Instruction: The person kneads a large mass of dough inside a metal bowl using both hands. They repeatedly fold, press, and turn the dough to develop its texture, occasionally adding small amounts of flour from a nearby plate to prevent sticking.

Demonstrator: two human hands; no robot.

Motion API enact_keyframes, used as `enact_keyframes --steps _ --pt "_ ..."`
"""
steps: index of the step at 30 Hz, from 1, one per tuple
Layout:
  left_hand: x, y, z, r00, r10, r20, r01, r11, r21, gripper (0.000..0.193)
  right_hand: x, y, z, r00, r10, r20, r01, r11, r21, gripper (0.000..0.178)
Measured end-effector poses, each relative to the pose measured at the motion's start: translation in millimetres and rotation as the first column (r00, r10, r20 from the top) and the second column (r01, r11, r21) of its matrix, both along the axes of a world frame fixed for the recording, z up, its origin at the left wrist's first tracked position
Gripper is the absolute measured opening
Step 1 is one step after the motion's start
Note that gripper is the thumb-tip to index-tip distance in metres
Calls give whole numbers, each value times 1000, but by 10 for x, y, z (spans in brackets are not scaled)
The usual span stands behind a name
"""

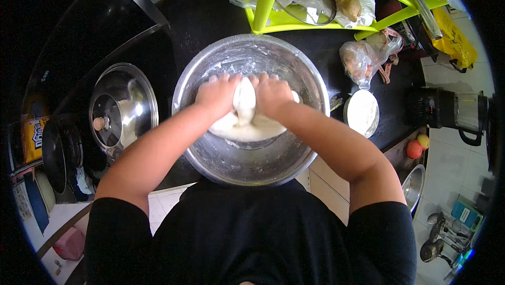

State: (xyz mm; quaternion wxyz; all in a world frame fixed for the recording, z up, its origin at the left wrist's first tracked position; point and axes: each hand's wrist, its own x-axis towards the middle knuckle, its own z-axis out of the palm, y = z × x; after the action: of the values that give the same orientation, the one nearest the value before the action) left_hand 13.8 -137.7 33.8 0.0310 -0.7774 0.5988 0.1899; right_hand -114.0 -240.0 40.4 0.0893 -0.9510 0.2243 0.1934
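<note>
A mass of white dough lies in a large steel bowl on the dark counter before me. Both arms reach down into the bowl. My left hand grips the dough's far left part, fingers curled over its back edge. Close beside it, my right hand grips the far right part the same way. Between the two hands a ridge of dough bulges up. White flour smears coat the bowl's far inner wall. The fingertips are partly sunk in dough or out of sight behind it.
A steel pan lid lies left of the bowl. To the right are a round container of white powder and a plastic bag. A green rack with a glass lid stands behind; a blender is far right.
</note>
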Motion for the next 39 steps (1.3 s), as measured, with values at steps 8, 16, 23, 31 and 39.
enact_keyframes --steps 8,16,23,31,39 --pt "115 -174 -93 984 168 -65 -178 963 -204 40 140 -269 -264 975 -73 209 92 992 -84 23" --pt "69 358 579 884 -51 -464 160 967 198 110 -327 -23 669 989 144 25 -139 882 449 99" --pt "-712 666 522 992 -27 -125 41 993 110 110 -778 750 297 994 -106 23 106 994 27 85" --pt "-417 391 -79 1000 -23 -12 21 986 -165 78 -411 418 -2 1000 -1 11 3 987 -159 55" --pt "25 -225 -123 975 186 -120 -201 972 -122 73 74 -223 -251 981 -148 124 153 988 -32 23"
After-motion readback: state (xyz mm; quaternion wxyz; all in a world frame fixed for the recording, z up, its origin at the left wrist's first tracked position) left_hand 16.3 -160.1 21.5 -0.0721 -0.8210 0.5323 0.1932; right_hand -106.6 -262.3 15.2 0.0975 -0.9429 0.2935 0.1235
